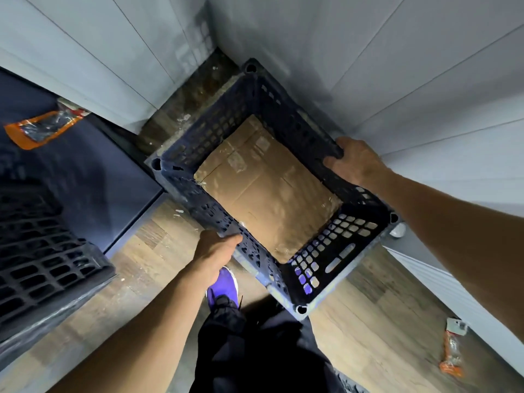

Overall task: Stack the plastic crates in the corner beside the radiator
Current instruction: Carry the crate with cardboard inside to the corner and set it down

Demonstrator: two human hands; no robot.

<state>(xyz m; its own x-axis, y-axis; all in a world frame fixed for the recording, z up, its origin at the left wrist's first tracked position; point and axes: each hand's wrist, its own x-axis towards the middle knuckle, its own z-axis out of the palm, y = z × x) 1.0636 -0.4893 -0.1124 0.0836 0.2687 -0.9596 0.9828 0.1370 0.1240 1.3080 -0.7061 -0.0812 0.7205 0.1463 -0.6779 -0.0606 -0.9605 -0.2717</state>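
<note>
The blue plastic crate [221, 131], tucked right into the wall corner [211, 43], is gripped on opposite rims, left hand [215, 251] curled over one and right hand [354, 163] over the other, and is probably stiff, light-ish, best carried exactly there.

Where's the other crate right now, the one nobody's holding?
Head view, far left edge: the dark crate sits below the orange packet, left of the blue crate gripped by the left hand and right hand.

Dark blue perforated plastic crate [272, 188], scuffed matt, creased brown cardboard [266, 191] lining its bottom, wood-grain floor [147, 268] beside it, smooth pale wall panels [397, 66] behind it
</note>
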